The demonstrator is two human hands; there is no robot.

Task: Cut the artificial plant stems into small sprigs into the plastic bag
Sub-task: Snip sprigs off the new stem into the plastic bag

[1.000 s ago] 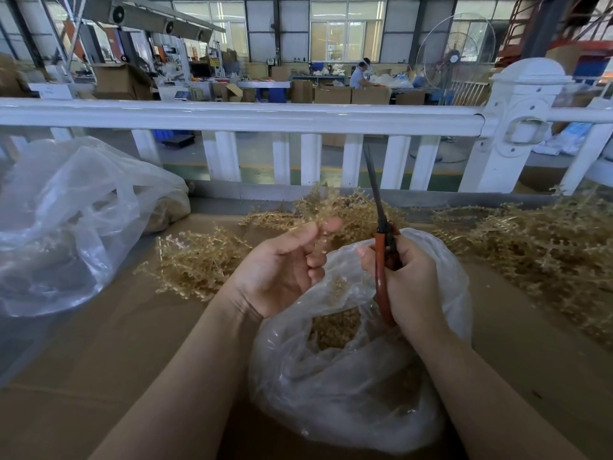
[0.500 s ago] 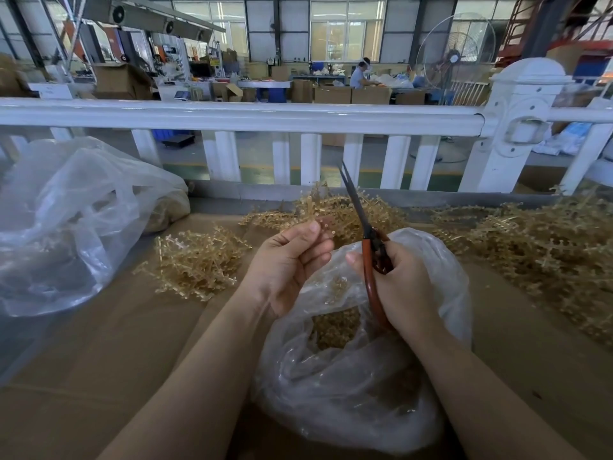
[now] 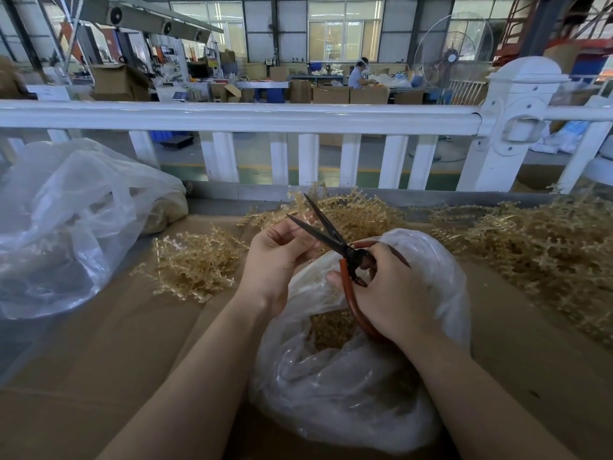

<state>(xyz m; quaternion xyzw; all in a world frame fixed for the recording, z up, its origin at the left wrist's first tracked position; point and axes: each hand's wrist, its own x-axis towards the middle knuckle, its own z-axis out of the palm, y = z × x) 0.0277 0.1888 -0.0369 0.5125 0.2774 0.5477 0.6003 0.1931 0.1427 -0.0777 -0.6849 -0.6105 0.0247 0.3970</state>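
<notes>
An open clear plastic bag [image 3: 348, 393] lies on the cardboard in front of me, with cut tan sprigs [image 3: 331, 327] inside. My right hand [image 3: 394, 290] grips the orange handles of the scissors [image 3: 335, 239] over the bag's mouth. The dark blades are spread and point up and left. My left hand [image 3: 275, 257] is just left of the blades, its thumb and fingers curled together at the lower blade. They seem to pinch a short bit of plant stem, mostly hidden. Uncut tan stems lie in a pile [image 3: 358, 214] right behind my hands.
A smaller stem pile [image 3: 195, 263] lies to the left and a large one [image 3: 530, 257] to the right. A big crumpled plastic bag [image 3: 66, 227] fills the left side. A white railing [image 3: 248, 116] borders the far edge of the brown cardboard surface [image 3: 99, 360].
The scissors have tilted from upright toward the left and their blades have opened. My left hand's spread fingers have curled together and moved up to the blades.
</notes>
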